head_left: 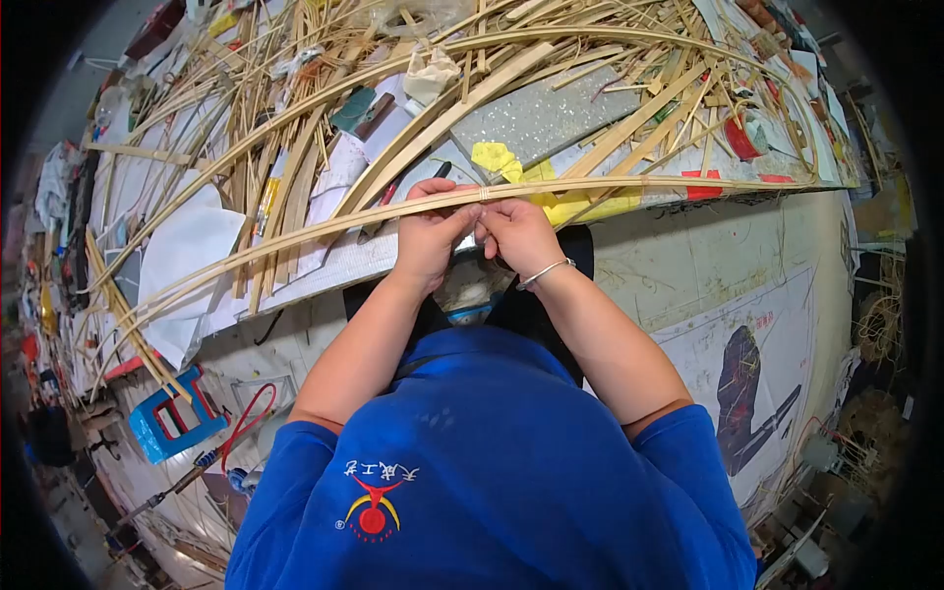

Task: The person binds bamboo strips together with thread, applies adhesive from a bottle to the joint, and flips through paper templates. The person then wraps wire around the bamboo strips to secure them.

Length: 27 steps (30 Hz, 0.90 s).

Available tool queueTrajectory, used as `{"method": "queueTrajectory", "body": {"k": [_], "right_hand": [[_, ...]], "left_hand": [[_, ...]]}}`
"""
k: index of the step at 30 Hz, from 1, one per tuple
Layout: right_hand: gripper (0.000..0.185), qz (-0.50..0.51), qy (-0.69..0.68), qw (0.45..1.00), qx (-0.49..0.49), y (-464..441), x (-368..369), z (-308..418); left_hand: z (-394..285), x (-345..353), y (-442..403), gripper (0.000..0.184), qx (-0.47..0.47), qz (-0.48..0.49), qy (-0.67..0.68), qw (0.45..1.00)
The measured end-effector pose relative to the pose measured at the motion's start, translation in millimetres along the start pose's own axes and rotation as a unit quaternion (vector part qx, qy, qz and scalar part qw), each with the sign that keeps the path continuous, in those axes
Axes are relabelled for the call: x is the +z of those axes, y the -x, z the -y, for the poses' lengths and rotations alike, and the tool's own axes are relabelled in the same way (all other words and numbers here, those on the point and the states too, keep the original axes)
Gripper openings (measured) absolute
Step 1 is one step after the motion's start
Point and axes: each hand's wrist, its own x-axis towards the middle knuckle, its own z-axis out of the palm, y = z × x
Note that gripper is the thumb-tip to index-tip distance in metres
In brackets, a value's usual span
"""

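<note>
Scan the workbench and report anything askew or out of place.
A white sheet lies askew at the left, slanting toward the near edge of the workbench and crossed by the long bent strips. Beside it, several loose strips jut past that edge, their ends apparently unsupported.

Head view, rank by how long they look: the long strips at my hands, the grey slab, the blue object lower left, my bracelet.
1. Long strips, spanning most of the view
2. Grey slab, partly covered
3. Blue object
4. Bracelet

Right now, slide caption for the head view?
Left hand and right hand meet at long, pale strips by the edge of a cluttered workbench.
</note>
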Motion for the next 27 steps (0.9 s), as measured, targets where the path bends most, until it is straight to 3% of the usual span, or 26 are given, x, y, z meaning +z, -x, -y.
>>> {"method": "queueTrajectory", "body": {"k": [10,13,14,17,19,20,23,26,27], "right_hand": [[0.018,0.018,-0.039,0.998,0.051,12.7,-2.1,-1.9],[0.018,0.056,0.069,0.996,0.005,21.7,-12.6,1.7],[0.020,0.070,0.168,0.983,-0.021,23.0,-21.7,0.2],[0.018,0.030,0.397,0.906,-0.144,38.1,-39.5,51.4],[0.019,-0.030,0.372,0.917,-0.139,40.0,-40.2,90.0],[0.019,-0.036,0.394,0.894,-0.211,32.9,-41.9,95.3],[0.021,-0.003,0.513,0.830,-0.220,0.8,-39.9,96.3],[0.028,0.150,0.549,0.813,-0.125,-34.9,-33.1,88.6],[0.029,0.199,0.509,0.836,-0.057,-40.3,-28.4,89.7]], "left_hand": [[6.9,6.5,5.5,0.033,0.044,-0.009,-0.100,0.994],[9.5,5.8,7.2,0.032,0.082,-0.006,-0.116,0.990],[10.1,5.7,6.0,0.031,0.093,-0.005,-0.127,0.988],[12.1,4.2,3.9,0.034,0.104,-0.008,-0.141,0.984],[13.2,5.8,5.3,0.035,0.108,-0.009,-0.138,0.984],[13.1,7.4,5.9,0.034,0.114,-0.011,-0.133,0.984],[13.6,8.5,7.3,0.033,0.127,-0.015,-0.151,0.980],[19.2,-2.4,5.7,0.035,0.165,-0.020,-0.220,0.961],[22.0,-4.7,4.7,0.035,0.196,-0.022,-0.234,0.952]]}}
